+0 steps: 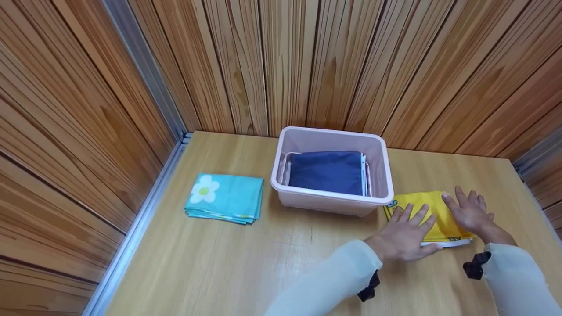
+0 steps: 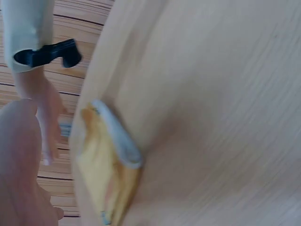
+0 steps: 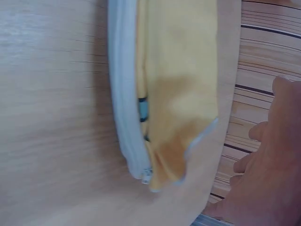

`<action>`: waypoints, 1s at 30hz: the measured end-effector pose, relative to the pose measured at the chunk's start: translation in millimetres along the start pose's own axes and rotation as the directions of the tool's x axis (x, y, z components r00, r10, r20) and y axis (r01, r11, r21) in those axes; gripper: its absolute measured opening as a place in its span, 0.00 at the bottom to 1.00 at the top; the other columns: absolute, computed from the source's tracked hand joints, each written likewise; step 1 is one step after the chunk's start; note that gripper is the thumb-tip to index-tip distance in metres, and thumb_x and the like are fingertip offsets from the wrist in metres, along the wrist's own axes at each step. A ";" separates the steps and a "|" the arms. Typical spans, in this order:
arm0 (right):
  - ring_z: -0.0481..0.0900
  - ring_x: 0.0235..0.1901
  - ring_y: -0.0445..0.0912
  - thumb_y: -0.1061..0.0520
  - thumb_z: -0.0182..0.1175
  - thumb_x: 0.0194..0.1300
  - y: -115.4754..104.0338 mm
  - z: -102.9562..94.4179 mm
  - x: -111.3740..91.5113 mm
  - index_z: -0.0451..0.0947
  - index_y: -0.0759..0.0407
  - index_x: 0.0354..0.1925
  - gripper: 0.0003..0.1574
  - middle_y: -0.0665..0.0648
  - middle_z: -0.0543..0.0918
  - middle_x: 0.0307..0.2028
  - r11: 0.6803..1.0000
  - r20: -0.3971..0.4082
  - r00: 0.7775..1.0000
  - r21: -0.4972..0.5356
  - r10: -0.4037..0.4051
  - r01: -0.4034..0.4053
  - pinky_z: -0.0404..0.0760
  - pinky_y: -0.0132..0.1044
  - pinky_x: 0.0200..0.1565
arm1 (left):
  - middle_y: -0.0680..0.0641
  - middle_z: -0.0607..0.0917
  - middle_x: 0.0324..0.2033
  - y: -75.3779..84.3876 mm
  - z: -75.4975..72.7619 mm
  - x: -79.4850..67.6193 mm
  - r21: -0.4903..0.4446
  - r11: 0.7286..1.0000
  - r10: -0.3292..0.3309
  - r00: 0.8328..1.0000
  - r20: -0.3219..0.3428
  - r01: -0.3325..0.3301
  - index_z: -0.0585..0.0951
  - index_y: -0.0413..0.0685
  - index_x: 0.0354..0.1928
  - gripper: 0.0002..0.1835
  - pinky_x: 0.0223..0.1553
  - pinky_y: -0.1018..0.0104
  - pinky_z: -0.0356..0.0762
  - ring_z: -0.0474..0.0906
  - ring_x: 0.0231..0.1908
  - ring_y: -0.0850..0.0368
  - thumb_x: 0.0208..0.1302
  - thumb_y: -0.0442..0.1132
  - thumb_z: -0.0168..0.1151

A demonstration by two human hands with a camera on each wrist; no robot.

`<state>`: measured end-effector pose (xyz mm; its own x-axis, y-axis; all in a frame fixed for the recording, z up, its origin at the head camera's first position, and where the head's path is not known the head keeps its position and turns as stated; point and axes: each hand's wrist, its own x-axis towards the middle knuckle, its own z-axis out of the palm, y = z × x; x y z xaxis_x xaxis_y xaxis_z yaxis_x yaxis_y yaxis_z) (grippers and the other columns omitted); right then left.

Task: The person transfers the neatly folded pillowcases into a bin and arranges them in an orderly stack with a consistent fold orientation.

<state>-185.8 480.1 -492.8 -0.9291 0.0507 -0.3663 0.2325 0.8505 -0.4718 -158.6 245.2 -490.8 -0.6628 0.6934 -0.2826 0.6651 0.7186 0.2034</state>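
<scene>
A folded yellow cloth [image 1: 443, 221] with a white layer under it lies on the table right of the bin. My left hand [image 1: 401, 235] is spread with straight fingers over its left edge. Over the right part of the cloth is my right hand [image 1: 472, 213], fingers extended and apart. Whether either palm presses on the cloth or hovers just above it, I cannot tell. In the left wrist view the folded yellow cloth [image 2: 101, 165] appears blurred beside my left hand [image 2: 21, 165]. The right wrist view shows its layered edge and a ruffled corner, with my right hand [image 3: 263, 174] at the side.
A pale pink bin [image 1: 285, 193] stands near the back wall, holding a folded navy cloth [image 1: 327, 171] with light cords at its sides. On the left lies a folded turquoise cloth [image 1: 235, 197] with a white flower. Wood-panelled walls [image 1: 290, 66] enclose the table.
</scene>
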 end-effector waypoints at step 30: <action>0.48 0.68 0.79 0.27 0.34 0.77 20.6 16.7 -6.1 0.33 0.78 0.75 0.61 0.86 0.43 0.71 0.956 0.045 0.964 0.122 0.263 -0.266 0.53 0.73 0.67 | 0.52 0.79 0.62 -12.0 26.6 7.7 -0.964 0.126 -0.483 0.863 0.146 0.234 0.75 0.48 0.68 0.25 0.68 0.61 0.68 0.74 0.59 0.61 0.73 0.48 0.60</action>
<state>-170.6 488.6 -513.7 -0.8214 0.2485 -0.5133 0.5047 0.7359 -0.4513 -162.5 240.5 -520.4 -0.8432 0.2436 -0.4793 -0.4031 0.3034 0.8634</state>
